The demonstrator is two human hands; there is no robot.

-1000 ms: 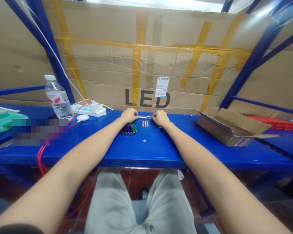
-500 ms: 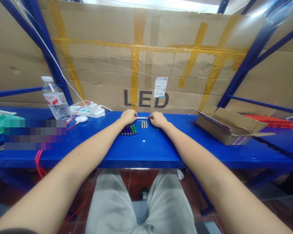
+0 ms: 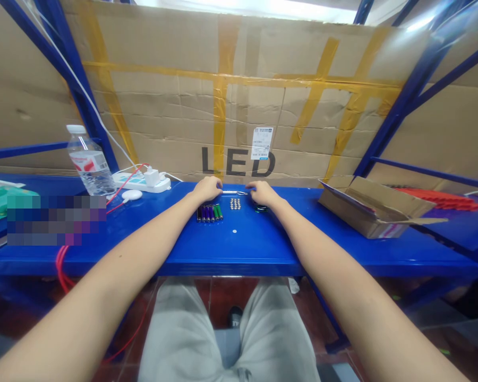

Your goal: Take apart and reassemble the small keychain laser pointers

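On the blue tabletop lies a slender silver metal piece with a narrow looped right end. My left hand rests at its left end, fingers loosely bent and apart; whether a fingertip touches it is unclear. To the right of the loop, my right hand is open, its fingers reaching left and off the metal. Below my left hand is a row of small purple and green cylinders. Small round silver pieces sit in a tight grid between the hands. Dark round items are partly hidden under my right hand.
A water bottle, a white power strip and a red cable are on the left. An open cardboard box and red material lie on the right. A large cardboard sheet stands behind the table.
My right fingers have let go of the silver piece's right end and moved slightly right, uncovering its loop. My left hand has shifted slightly left.
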